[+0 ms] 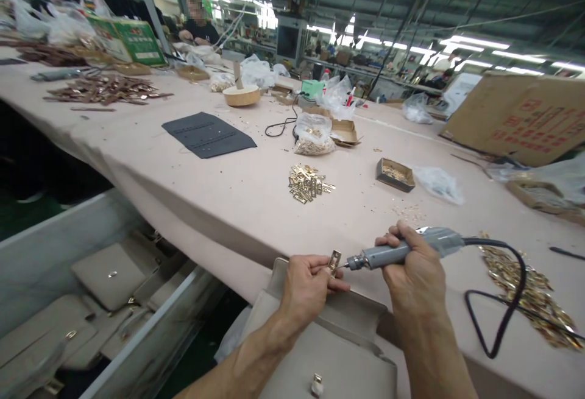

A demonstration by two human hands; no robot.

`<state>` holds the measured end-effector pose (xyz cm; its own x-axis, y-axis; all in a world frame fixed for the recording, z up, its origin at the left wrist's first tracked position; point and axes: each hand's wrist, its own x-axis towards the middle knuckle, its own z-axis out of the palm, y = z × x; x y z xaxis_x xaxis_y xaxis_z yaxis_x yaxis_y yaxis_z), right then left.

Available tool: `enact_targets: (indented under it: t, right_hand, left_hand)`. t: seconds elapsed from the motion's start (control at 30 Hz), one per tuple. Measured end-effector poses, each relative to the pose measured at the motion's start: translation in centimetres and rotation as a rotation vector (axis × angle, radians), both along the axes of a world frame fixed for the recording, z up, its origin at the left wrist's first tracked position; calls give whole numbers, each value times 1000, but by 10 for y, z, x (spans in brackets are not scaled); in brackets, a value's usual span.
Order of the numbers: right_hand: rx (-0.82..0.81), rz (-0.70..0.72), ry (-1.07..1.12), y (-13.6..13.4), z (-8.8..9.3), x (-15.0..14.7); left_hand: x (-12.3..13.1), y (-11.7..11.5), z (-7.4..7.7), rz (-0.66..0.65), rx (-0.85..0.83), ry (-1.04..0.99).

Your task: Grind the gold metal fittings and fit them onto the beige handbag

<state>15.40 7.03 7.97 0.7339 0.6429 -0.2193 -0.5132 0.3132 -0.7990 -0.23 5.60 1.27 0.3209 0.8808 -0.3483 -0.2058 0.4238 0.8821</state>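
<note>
Between the fingertips of my left hand (307, 286) is a small gold metal plate (335, 260) with openings in it. My right hand (414, 271) is wrapped round a grey electric screwdriver (388, 255), its bit pointing left and close to the plate; whether the two touch, I cannot tell. Below my hands, a beige bag (347, 356) leans at the table edge with its flap up under my left hand. A small metal clasp (317, 385) sits on the bag's front.
A pile of gold plates (307, 183) lies mid-table, with a small box of screws (395, 175) to its right. More gold parts (525, 289) lie by the black cord (523, 265). A bin (114, 356) at lower left holds several beige bags. A person (200, 24) sits across the table.
</note>
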Motion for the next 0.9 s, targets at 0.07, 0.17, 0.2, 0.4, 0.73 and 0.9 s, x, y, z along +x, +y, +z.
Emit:
enact_targets:
  t: [0.07, 0.17, 0.2, 0.4, 0.73, 0.9]
  right_hand:
    - [-11, -1, -16, 1, -1, -3]
    - [-20, -15, -28, 1, -1, -7]
    - [-21, -24, -31, 1, -2, -8]
    - [-3, -48, -97, 0, -2, -11]
    - [159, -90, -324, -11, 8, -35]
    - [206, -102, -421, -17, 11, -43]
  left_hand:
    - [0, 0, 0, -8, 10, 2]
    - [0, 0, -1, -10, 15, 0]
    - [0, 0, -1, -11, 12, -2]
    - [-2, 0, 1, -16, 7, -13]
    - [0, -1, -1, 11, 21, -12]
    - [0, -1, -2, 11, 20, -52]
